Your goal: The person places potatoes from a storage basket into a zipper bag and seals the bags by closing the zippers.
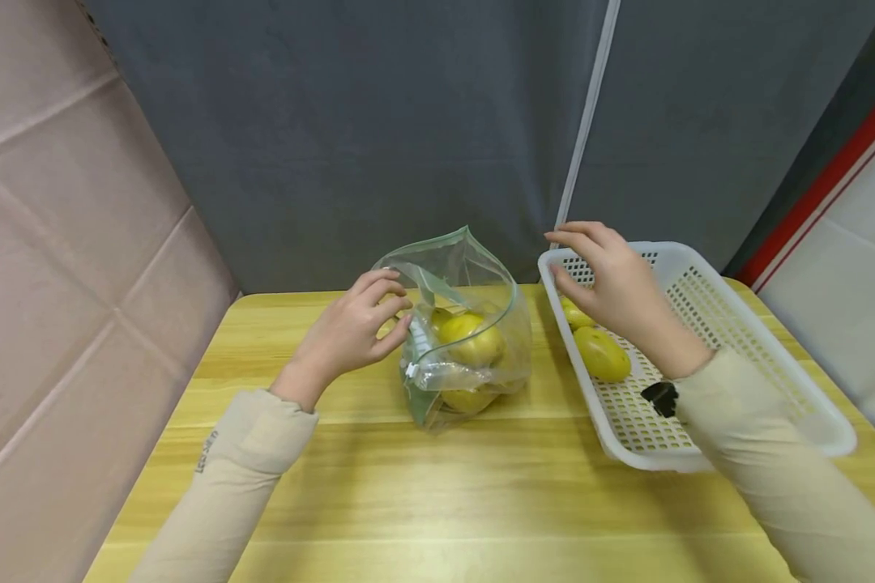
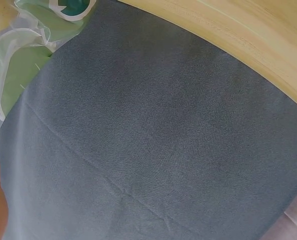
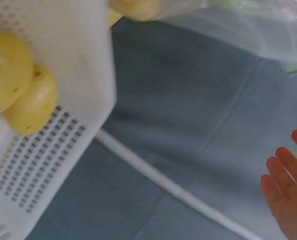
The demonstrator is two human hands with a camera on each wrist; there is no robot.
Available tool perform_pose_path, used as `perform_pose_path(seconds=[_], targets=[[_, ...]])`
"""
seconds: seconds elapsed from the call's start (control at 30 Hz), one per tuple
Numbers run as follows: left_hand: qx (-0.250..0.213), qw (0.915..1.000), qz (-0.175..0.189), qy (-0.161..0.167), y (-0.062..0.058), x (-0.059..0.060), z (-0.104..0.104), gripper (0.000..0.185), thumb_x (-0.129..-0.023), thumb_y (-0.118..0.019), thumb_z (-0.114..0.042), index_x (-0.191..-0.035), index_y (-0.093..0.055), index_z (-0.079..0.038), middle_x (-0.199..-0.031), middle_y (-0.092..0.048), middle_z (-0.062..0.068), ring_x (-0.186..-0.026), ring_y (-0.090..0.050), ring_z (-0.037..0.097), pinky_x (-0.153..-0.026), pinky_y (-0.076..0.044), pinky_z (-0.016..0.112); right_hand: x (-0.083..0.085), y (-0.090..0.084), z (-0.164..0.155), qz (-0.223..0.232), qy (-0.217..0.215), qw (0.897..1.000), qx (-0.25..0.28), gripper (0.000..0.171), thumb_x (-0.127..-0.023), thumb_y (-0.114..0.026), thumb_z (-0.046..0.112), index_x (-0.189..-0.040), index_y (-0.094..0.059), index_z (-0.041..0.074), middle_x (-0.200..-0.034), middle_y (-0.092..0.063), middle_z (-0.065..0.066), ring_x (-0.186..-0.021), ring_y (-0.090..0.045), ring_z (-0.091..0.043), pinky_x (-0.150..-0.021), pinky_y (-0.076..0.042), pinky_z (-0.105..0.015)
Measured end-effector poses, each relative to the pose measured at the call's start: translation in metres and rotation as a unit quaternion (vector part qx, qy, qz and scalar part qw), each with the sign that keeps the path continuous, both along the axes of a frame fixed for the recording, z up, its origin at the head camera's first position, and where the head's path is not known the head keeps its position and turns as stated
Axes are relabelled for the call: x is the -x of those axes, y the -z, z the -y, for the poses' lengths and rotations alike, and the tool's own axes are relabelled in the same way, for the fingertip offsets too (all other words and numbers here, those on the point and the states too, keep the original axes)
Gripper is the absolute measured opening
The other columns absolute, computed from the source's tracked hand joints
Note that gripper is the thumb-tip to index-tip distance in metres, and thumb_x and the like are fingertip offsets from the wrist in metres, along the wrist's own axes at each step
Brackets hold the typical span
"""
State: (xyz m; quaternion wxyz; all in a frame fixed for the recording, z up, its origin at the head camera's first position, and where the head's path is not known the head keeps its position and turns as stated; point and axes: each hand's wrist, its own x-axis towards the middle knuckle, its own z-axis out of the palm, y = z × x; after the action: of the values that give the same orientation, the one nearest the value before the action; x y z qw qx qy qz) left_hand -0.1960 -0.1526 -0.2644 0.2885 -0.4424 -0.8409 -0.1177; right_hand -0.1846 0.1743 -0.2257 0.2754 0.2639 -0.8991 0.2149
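A clear zip bag (image 1: 474, 324) with a green rim stands open on the wooden table (image 1: 481, 494), with several yellow fruits (image 1: 471, 338) inside. My left hand (image 1: 397, 317) pinches the bag's left rim near the slider. My right hand (image 1: 565, 255) hovers over the far left corner of a white perforated basket (image 1: 656, 461), fingers loosely spread and holding nothing. Two yellow fruits (image 1: 601, 354) lie in the basket just below that hand. In the right wrist view the two fruits (image 3: 18, 85) sit in the basket (image 3: 53, 160), and my fingertips (image 3: 286, 190) show at the right edge.
A grey curtain (image 1: 379, 121) hangs right behind the table, with a white strip (image 1: 586, 113) running down it. A beige panel (image 1: 66, 267) closes the left side. The bag's edge (image 2: 18, 50) fills the top left corner of the left wrist view.
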Motion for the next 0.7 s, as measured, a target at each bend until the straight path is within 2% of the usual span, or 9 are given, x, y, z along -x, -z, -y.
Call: perform_pose_path(seconds=[0.2, 0.37, 0.53, 0.7], targets=[[0.002, 1.0000, 0.000, 0.002, 0.000, 0.000, -0.002, 0.012, -0.085, -0.063, -0.013, -0.093, -0.069, -0.006, -0.101, -0.065, 0.011, -0.114, -0.056, 0.030, -0.097, -0.054, 0.038, 0.008, 0.010, -0.022, 0.062, 0.053, 0.997, -0.018, 0.035, -0.089, -0.060, 0.008, -0.123, -0.060, 0.000, -0.125, -0.055, -0.024, -0.111, -0.054, -0.042, -0.082, -0.050, -0.057], [0.003, 1.0000, 0.002, 0.003, 0.000, 0.000, -0.003, 0.013, -0.086, -0.062, -0.013, -0.093, -0.069, -0.005, -0.101, -0.065, 0.011, -0.115, -0.055, 0.030, -0.097, -0.053, 0.038, 0.013, 0.020, -0.039, 0.122, 0.082, 0.987, -0.060, 0.039, -0.091, -0.057, 0.012, -0.128, -0.056, 0.000, -0.128, -0.052, -0.027, -0.112, -0.053, -0.045, -0.087, -0.049, -0.059], [0.004, 1.0000, 0.002, 0.006, -0.001, 0.002, -0.003, 0.013, -0.086, -0.062, -0.013, -0.093, -0.069, -0.005, -0.101, -0.065, 0.011, -0.115, -0.055, 0.030, -0.098, -0.053, 0.038, 0.016, 0.028, -0.051, 0.165, 0.092, 0.975, -0.118, 0.044, -0.091, -0.057, 0.016, -0.131, -0.053, 0.000, -0.128, -0.053, -0.028, -0.111, -0.053, -0.046, -0.086, -0.049, -0.059], [0.005, 1.0000, -0.002, 0.009, 0.000, 0.002, -0.003, 0.013, -0.086, -0.062, -0.014, -0.093, -0.069, -0.006, -0.101, -0.065, 0.011, -0.114, -0.056, 0.030, -0.098, -0.052, 0.038, 0.019, 0.040, -0.061, 0.191, 0.088, 0.967, -0.146, 0.046, -0.091, -0.057, 0.017, -0.132, -0.052, -0.001, -0.127, -0.053, -0.028, -0.109, -0.054, -0.045, -0.083, -0.050, -0.057]])
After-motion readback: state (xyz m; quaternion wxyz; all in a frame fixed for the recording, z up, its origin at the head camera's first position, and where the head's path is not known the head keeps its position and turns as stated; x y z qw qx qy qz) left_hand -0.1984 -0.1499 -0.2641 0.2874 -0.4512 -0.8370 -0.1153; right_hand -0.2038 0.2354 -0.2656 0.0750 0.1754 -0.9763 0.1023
